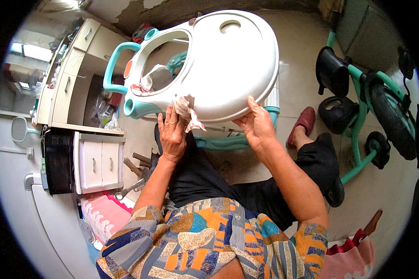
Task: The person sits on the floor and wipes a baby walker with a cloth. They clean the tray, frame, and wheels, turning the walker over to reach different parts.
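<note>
A white plastic baby walker tray (228, 60) with teal trim and a teal handle is tipped up in front of me. My left hand (172, 135) presses a white and red cloth (187, 109) against the tray's lower edge. My right hand (256, 123) grips the tray's near rim, thumb on top. A second crumpled cloth (150, 79) lies inside the tray's seat opening. My legs in black trousers stretch out below the tray.
A teal tricycle (368, 107) with black seats stands at the right. White drawers (97, 162) and a cream cabinet (74, 74) are at the left, with pliers and a hammer (135, 174) on the floor beside them. A pink bag (351, 255) sits lower right.
</note>
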A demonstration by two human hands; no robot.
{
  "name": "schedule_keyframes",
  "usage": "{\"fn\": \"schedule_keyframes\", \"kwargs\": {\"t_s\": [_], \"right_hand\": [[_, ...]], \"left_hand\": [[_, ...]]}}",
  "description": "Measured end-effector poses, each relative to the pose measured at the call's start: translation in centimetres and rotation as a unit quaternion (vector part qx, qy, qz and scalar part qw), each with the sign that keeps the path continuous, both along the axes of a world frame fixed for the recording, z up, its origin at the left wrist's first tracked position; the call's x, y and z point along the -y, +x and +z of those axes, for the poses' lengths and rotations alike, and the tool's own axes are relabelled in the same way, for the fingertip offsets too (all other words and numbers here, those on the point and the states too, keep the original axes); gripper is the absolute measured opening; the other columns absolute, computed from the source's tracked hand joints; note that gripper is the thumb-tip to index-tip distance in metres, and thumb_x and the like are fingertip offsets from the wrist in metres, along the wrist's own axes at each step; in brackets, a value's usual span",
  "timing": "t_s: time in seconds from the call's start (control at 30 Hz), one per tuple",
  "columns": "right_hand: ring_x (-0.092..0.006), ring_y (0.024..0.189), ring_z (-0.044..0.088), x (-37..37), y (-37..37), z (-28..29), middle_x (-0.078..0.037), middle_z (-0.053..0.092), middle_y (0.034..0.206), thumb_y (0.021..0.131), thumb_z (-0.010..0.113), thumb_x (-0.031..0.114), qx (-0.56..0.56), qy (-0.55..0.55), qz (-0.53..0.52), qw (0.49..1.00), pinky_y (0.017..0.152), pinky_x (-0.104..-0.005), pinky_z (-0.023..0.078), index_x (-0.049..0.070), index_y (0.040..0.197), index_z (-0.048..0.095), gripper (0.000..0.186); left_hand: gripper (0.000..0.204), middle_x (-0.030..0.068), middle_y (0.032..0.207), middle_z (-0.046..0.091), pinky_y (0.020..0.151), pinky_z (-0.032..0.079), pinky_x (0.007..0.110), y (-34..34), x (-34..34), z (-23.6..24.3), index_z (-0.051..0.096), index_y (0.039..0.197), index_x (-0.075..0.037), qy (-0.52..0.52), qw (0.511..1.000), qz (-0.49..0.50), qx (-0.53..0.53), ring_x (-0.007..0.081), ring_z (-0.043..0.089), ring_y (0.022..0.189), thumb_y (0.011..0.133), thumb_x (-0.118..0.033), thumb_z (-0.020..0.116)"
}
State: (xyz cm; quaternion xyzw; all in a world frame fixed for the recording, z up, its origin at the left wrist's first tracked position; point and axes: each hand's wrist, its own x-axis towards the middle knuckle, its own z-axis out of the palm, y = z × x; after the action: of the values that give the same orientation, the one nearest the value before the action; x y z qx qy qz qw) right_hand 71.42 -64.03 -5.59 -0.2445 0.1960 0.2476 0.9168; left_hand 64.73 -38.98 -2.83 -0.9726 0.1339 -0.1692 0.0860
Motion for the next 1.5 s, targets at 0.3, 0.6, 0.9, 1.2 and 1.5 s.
{"fn": "schedule_keyframes", "kwargs": {"t_s": [0.3,0.6,0.9,1.2,1.5], "right_hand": [[-0.0143,0.085,0.059,-1.0,-3.7,0.1,-0.004,0.064,0.094,0.093,0.053,0.045,0.055,-0.078,0.166,0.982,0.073,-0.032,0.047,0.005,0.106,0.06,0.043],[-0.0056,0.057,0.05,0.4,-3.3,2.1,0.002,0.061,0.072,0.087,0.065,0.02,0.131,-0.202,0.158,0.958,0.049,-0.0213,0.039,0.004,0.09,0.066,0.015],[-0.0051,0.045,0.039,1.4,-3.1,1.5,0.004,0.044,0.049,0.083,0.072,0.031,0.224,-0.295,0.158,0.915,0.042,-0.0246,0.031,0.006,0.059,0.057,0.038],[-0.0362,0.059,0.062,4.4,-2.3,3.2,-0.019,0.059,0.061,0.079,0.07,0.029,0.437,-0.651,0.254,0.566,0.057,-0.0437,0.049,0.001,0.067,0.063,0.031],[-0.0267,0.086,0.066,2.2,-3.3,2.2,-0.016,0.067,0.095,0.082,0.066,0.023,0.5,-0.479,0.188,0.697,0.077,-0.0376,0.051,0.003,0.105,0.063,0.031]], "left_hand": [[0.029,0.0161,0.112,0.059,0.089,0.04,0.042,-2.5,8.1,1.6,0.066,0.11,-0.003,-0.211,0.974,-0.081,-0.032,0.0318,0.054,0.1,0.082,-0.01,0.064],[0.027,0.0068,0.098,0.066,0.08,0.046,0.025,-3.6,8.2,3.2,0.066,0.109,0.003,-0.702,0.687,0.09,-0.166,0.0132,0.059,0.088,0.097,-0.017,0.054],[0.032,0.0095,0.096,0.068,0.083,0.048,0.03,-3.7,5.3,2.5,0.065,0.106,0.004,-0.876,0.447,0.143,-0.112,0.0164,0.063,0.085,0.097,-0.024,0.053],[0.034,0.0017,0.091,0.061,0.087,0.05,0.032,-2.0,2.5,4.6,0.055,0.116,0.004,-0.939,0.324,-0.003,-0.119,0.0141,0.059,0.086,0.099,-0.025,0.049],[0.037,0.0103,0.102,0.066,0.048,0.049,0.022,-2.5,6.8,5.9,0.058,0.115,0.002,-0.914,0.372,0.1,-0.13,0.0163,0.066,0.084,0.099,-0.03,0.048]]}}
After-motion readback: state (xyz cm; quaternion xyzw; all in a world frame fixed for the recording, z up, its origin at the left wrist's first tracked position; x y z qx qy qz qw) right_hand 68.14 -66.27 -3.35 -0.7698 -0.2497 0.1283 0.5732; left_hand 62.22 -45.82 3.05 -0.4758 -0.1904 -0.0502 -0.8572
